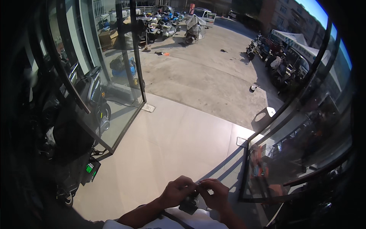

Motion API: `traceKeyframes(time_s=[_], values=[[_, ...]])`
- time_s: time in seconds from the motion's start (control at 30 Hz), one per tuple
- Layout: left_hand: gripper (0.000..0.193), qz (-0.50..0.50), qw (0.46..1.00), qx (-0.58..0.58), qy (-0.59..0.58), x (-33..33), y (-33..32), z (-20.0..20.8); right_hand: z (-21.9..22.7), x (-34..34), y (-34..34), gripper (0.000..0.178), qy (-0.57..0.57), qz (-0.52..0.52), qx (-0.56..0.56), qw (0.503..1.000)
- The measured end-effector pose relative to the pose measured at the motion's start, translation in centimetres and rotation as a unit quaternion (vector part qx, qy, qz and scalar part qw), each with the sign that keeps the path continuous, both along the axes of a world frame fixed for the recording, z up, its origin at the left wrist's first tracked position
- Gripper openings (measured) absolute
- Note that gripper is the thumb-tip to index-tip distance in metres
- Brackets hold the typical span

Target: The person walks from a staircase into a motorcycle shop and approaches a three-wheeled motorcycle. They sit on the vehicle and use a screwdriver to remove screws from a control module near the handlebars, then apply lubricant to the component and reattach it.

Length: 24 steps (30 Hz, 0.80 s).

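Note:
Close in front of my body, my left hand (pixel 176 192) and my right hand (pixel 215 194) meet with their fingers curled and the fingertips pinched together. Whatever lies between the fingertips is too small and shaded to name. Just below the fingers is a small dark boxy thing (pixel 188 206), partly covered by my left hand. A dark strap (pixel 173 217) crosses my white clothing beneath it. Whether the boxy thing hangs from the strap or is held, I cannot tell.
Glass doors stand swung outward, a left one (pixel 126 87) and a right one (pixel 297 145). Pale floor tiles (pixel 167 141) lead to a concrete yard (pixel 198 76). A white stool (pixel 270 111) stands by the right door. Parked scooters (pixel 162 26) line the yard; another scooter (pixel 100 95) is at left.

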<state>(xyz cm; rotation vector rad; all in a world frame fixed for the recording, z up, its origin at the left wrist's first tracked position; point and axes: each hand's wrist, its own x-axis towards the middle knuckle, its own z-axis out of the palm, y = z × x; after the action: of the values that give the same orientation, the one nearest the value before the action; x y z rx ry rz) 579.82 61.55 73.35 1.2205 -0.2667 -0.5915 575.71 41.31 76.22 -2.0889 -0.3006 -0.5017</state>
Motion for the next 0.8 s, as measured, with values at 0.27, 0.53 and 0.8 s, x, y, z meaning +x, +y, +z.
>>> traceKeyframes(time_s=[0.27,0.53,0.8], values=[[0.021,-0.057,0.984,0.071,-0.152,26.5,-12.0,-0.4,-3.4,24.3,-11.8,0.026,-0.043,-0.003,0.033,0.999],[0.021,0.062,0.973,0.123,-0.188,49.8,-21.5,1.6,2.3,51.7,-21.4,0.033,-0.057,0.101,-0.047,0.992],[0.015,0.129,0.971,0.098,-0.178,74.2,-29.2,-0.7,0.6,77.5,-28.9,0.042,-0.061,0.145,-0.084,0.984]])
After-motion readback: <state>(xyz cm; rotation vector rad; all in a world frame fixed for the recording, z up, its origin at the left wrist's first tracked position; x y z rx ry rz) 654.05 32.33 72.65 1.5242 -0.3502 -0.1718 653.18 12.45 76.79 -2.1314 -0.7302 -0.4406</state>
